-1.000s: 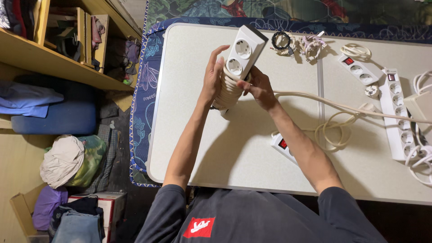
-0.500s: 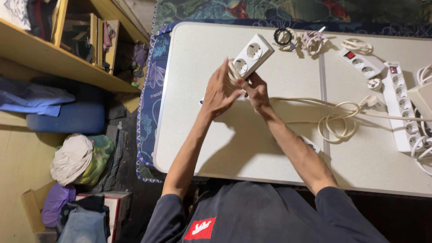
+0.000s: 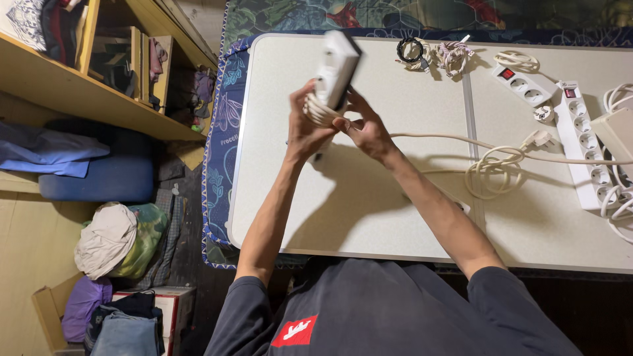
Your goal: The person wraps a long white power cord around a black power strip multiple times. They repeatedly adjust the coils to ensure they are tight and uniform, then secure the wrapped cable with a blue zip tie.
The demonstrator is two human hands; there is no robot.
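My left hand (image 3: 304, 132) grips a white power strip (image 3: 336, 69) by its lower end, where several turns of its white cable are wound around it. The strip stands tilted on edge above the white folding table (image 3: 369, 211). My right hand (image 3: 366, 130) pinches the white cable (image 3: 455, 142) right beside the strip. From there the cable runs right across the table to a loose coil (image 3: 491, 173) with a plug (image 3: 537, 138).
More white power strips (image 3: 524, 84) (image 3: 583, 142) lie at the right of the table. Small bundled cords (image 3: 412, 49) (image 3: 455, 54) sit along its far edge. To the left stand wooden shelves (image 3: 72, 86), with clothes and bags (image 3: 119, 240) on the floor.
The power strip has turned from face-up to on edge and lifted higher. More cable is wound around its lower end, and the loose coil on the table has shrunk.
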